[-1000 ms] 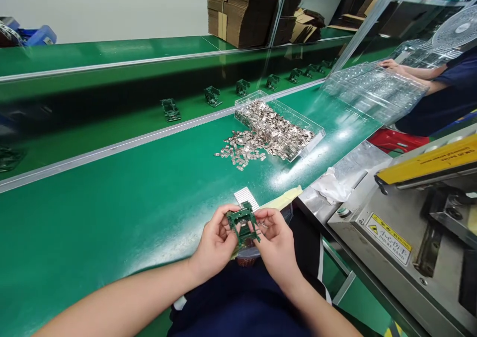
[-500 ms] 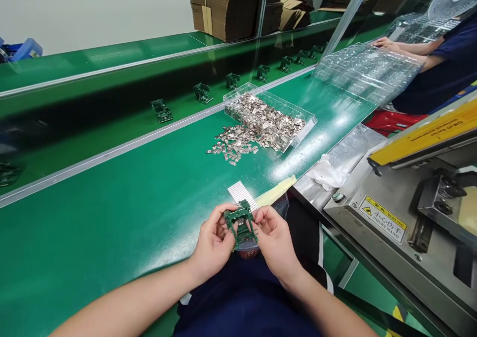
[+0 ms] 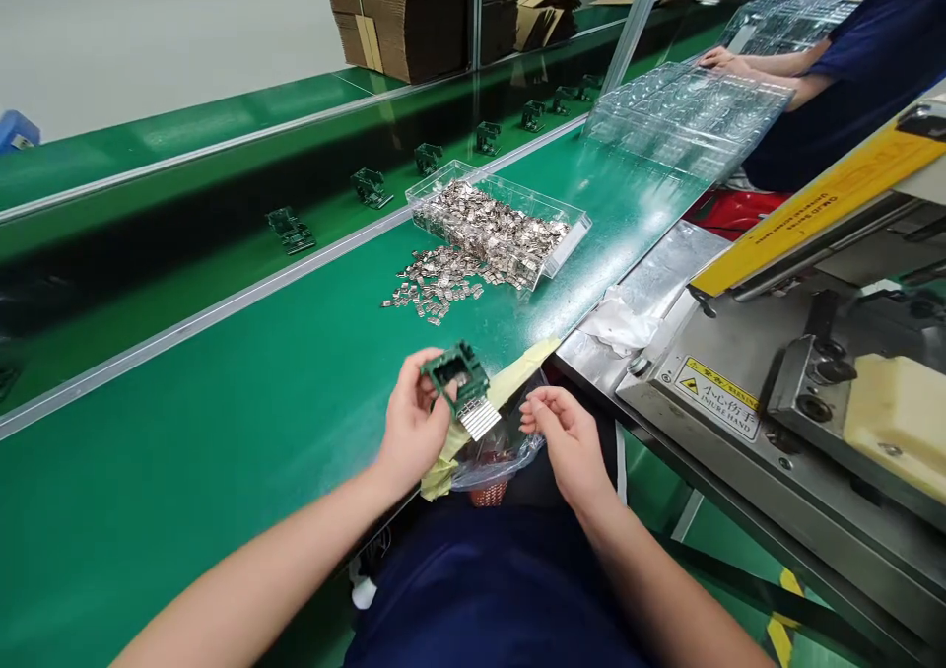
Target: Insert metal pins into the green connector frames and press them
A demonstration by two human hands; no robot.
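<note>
My left hand [image 3: 415,417] is closed around the edge of a small green plastic frame [image 3: 456,372] with an open middle. A white ribbed strip [image 3: 480,419] shows at the frame's near right end; whether it is joined to the frame I cannot tell. To the right, apart from the frame, is my right hand [image 3: 568,441] with its fingers curled and thumb and fingertips together. Anything between those fingertips is too small to make out. Below and between the hands is a clear plastic bag [image 3: 509,461] over a reddish basket [image 3: 489,494], beside yellow tape [image 3: 526,367].
A clear tray [image 3: 580,244] of small metal pieces stands ahead, with a loose pile [image 3: 433,279] beside it. Several green frames [image 3: 370,187] line the belt. At right is a metal machine [image 3: 695,372]; beyond it, a co-worker's hands [image 3: 724,60] rest at clear plastic trays [image 3: 687,106].
My right hand has let go of the green frame and moved right. The frame, now in my left hand alone, has turned, with the ribbed strip on its near side. The view has shifted right.
</note>
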